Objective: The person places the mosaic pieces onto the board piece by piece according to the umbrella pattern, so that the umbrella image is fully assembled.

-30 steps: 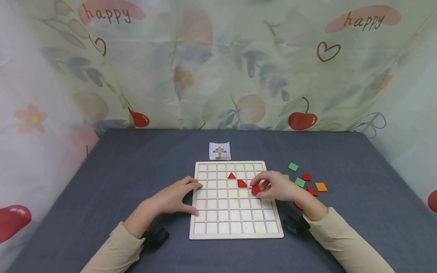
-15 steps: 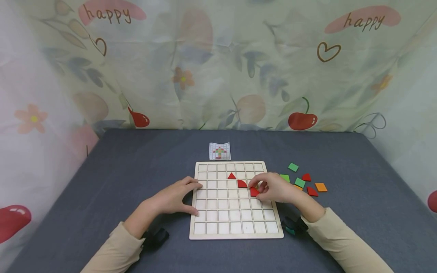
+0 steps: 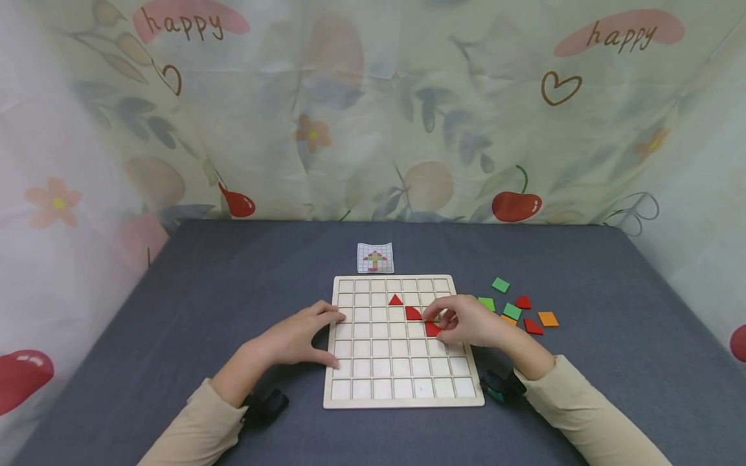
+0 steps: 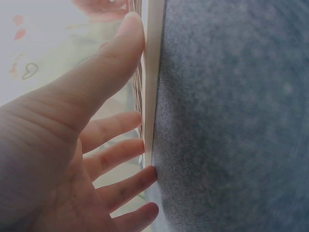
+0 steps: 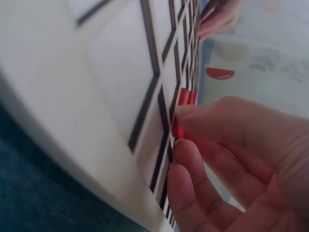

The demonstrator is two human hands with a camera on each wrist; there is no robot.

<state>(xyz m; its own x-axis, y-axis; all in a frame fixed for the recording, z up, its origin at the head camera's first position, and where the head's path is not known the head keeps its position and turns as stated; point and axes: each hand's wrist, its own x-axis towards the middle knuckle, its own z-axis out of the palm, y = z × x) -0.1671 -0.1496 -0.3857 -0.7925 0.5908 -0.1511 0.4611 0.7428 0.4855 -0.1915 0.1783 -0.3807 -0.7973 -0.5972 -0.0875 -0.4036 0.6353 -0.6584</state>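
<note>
My right hand (image 3: 473, 320) is over the right side of a white wooden grid board (image 3: 403, 406). Its thumb and fingers pinch a red quarter-circle tile (image 3: 432, 329), which lies within one square. In the right wrist view the thumb covers part of this tile (image 5: 177, 130). Up and to the left on the grid lie another red quarter-circle tile (image 3: 412, 314) and a red triangle tile (image 3: 395, 300). At the board's left edge rests my left hand (image 3: 298, 335), thumb and fingers spread; the left wrist view shows its fingers (image 4: 116, 154) extended against the rim.
Behind the board lies a small pattern card (image 3: 375, 257) with a coloured arrow-like figure. Right of the board, loose tiles are scattered: green (image 3: 500, 285), red (image 3: 533, 327) and orange (image 3: 548, 319). Dark blue cloth (image 3: 262, 259) covers the table, with a printed curtain (image 3: 373, 129) behind.
My right hand has shifted slightly left, and the red quarter-circle tile has turned and settled into line with its square. The left hand has stayed in place.
</note>
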